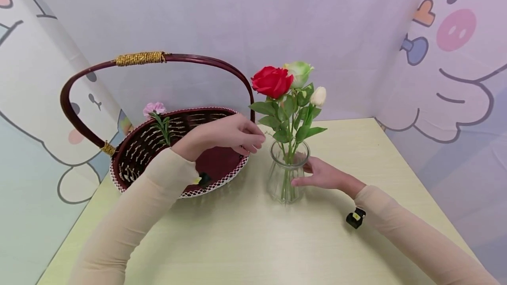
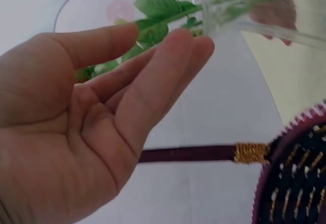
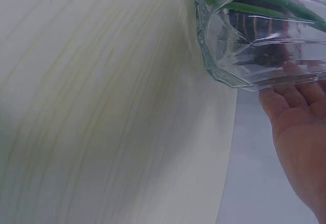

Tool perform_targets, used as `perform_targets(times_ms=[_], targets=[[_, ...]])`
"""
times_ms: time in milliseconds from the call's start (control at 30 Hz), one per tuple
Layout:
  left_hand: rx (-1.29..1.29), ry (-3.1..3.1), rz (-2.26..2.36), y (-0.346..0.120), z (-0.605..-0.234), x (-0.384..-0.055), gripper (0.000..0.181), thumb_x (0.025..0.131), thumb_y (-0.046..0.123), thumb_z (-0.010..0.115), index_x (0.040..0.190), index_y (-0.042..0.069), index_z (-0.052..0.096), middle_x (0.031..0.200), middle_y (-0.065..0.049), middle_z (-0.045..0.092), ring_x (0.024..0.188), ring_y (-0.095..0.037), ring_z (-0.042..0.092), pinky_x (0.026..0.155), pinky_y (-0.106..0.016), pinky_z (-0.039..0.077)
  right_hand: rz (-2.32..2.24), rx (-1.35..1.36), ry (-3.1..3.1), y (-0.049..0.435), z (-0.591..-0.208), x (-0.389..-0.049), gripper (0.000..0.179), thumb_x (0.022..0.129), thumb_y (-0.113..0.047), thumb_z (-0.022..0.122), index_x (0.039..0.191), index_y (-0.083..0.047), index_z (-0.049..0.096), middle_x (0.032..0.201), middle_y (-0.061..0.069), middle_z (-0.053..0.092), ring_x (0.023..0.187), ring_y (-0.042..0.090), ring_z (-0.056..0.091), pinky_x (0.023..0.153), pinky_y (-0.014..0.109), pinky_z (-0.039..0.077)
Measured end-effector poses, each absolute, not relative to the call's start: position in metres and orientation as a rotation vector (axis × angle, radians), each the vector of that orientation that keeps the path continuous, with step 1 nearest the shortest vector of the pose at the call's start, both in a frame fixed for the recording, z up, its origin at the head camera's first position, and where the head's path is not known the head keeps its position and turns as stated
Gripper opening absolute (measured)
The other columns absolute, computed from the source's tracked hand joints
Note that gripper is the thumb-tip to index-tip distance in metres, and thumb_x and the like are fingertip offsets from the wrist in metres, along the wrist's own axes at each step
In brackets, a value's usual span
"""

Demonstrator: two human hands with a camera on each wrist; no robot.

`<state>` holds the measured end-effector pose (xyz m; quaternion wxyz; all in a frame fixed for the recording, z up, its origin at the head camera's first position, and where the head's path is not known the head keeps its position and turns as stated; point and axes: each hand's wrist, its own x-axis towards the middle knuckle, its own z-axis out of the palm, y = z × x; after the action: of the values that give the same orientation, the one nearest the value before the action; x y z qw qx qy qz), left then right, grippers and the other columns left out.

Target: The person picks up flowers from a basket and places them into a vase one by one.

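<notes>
A clear glass vase [image 1: 276, 186] stands upright on the table, holding a red rose [image 1: 272, 82], a pale green rose [image 1: 299, 74] and a white tulip [image 1: 318, 96]. My right hand [image 1: 326, 174] grips the vase from the right, thumb toward me and fingers partly hidden behind the glass. Just left of the stems, my left hand [image 1: 231, 133] hovers above the basket's right rim with loosely bent fingers. In the left wrist view nothing sits between thumb and fingers, and green leaves [image 2: 158, 5] show behind them.
A dark wicker basket [image 1: 130, 159] with a tall arched handle [image 1: 198, 58] stands left of the vase, under my left forearm. One pink carnation [image 1: 154, 109] leans inside against its back rim. A curtain [image 1: 336, 34] with cartoon animals rises behind the table [image 1: 245, 245].
</notes>
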<state>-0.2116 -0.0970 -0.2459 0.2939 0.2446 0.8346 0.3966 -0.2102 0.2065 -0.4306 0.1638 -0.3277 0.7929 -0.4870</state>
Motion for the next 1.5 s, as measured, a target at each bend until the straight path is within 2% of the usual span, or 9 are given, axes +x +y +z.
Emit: perform_targets(times_ms=[200, 433, 600, 833, 1000, 1100, 1300, 1500], targets=[[0.573, 2.249, 1.144, -0.134, -0.257, -0.217, 0.037, 0.103, 0.021, 0.063, 0.131, -0.003, 0.063, 0.121, -0.02, 0.069, 0.105, -0.031, 0.071, 0.086, -0.043, 0.061, -1.372, -0.936, 2.275, 0.207, -0.43, -0.21, 0.076, 0.091, -0.026, 0.08, 0.154, -0.009, 0.041, 0.155, 0.005, 0.044, 0.14, 0.026, 0.045, 0.117, 0.051, 0.036], [0.473, 2.328, 1.2, -0.181, -0.254, -0.226, 0.038, 0.104, 0.022, 0.061, 0.133, -0.003, 0.061, 0.123, -0.019, 0.068, 0.105, -0.03, 0.07, 0.09, -0.044, 0.06, -1.376, -0.944, 2.264, 0.207, -0.43, -0.21, 0.076, 0.091, -0.026, 0.08, 0.154, -0.008, 0.041, 0.156, 0.005, 0.044, 0.141, 0.026, 0.044, 0.117, 0.05, 0.035], [0.411, 2.354, 1.217, -0.213, -0.249, -0.233, 0.046, 0.106, 0.025, 0.057, 0.139, -0.007, 0.054, 0.131, -0.025, 0.062, 0.116, -0.033, 0.065, 0.095, -0.044, 0.057, -1.379, -0.951, 2.264, 0.207, -0.429, -0.21, 0.076, 0.091, -0.026, 0.079, 0.154, -0.008, 0.04, 0.156, 0.005, 0.043, 0.142, 0.026, 0.043, 0.117, 0.051, 0.035], [0.289, 2.409, 1.189, -0.252, -0.244, -0.243, 0.055, 0.109, 0.028, 0.05, 0.148, -0.009, 0.04, 0.14, -0.032, 0.053, 0.126, -0.038, 0.058, 0.096, -0.04, 0.057, -1.384, -0.951, 2.26, 0.206, -0.429, -0.21, 0.075, 0.091, -0.025, 0.079, 0.154, -0.009, 0.041, 0.156, 0.005, 0.044, 0.141, 0.026, 0.044, 0.117, 0.05, 0.035], [0.233, 2.428, 1.138, -0.28, -0.25, -0.249, 0.06, 0.111, 0.029, 0.045, 0.15, -0.014, 0.033, 0.145, -0.035, 0.046, 0.13, -0.042, 0.053, 0.1, -0.043, 0.054, -1.394, -0.945, 2.25, 0.205, -0.427, -0.209, 0.076, 0.091, -0.024, 0.079, 0.154, -0.009, 0.041, 0.156, 0.007, 0.043, 0.141, 0.027, 0.045, 0.117, 0.051, 0.035], [0.183, 2.413, 1.153, -0.296, -0.26, -0.253, 0.062, 0.111, 0.031, 0.045, 0.15, -0.015, 0.032, 0.146, -0.034, 0.045, 0.13, -0.04, 0.054, 0.1, -0.041, 0.054, -1.397, -0.95, 2.245, 0.205, -0.427, -0.209, 0.074, 0.092, -0.023, 0.079, 0.154, -0.008, 0.041, 0.156, 0.008, 0.043, 0.141, 0.028, 0.044, 0.117, 0.052, 0.035], [0.121, 2.381, 1.22, -0.316, -0.281, -0.259, 0.057, 0.111, 0.027, 0.045, 0.147, -0.017, 0.035, 0.144, -0.035, 0.048, 0.118, -0.027, 0.063, 0.096, -0.037, 0.057, -1.392, -0.944, 2.245, 0.206, -0.427, -0.21, 0.074, 0.091, -0.024, 0.079, 0.154, -0.009, 0.041, 0.156, 0.006, 0.043, 0.14, 0.027, 0.045, 0.116, 0.053, 0.035], [0.083, 2.356, 1.143, -0.324, -0.295, -0.262, 0.059, 0.112, 0.028, 0.042, 0.149, -0.017, 0.033, 0.148, -0.035, 0.042, 0.131, -0.043, 0.052, 0.098, -0.041, 0.056, -1.388, -0.912, 2.244, 0.206, -0.427, -0.209, 0.075, 0.091, -0.025, 0.08, 0.154, -0.011, 0.042, 0.156, 0.004, 0.043, 0.141, 0.025, 0.044, 0.117, 0.051, 0.035]])
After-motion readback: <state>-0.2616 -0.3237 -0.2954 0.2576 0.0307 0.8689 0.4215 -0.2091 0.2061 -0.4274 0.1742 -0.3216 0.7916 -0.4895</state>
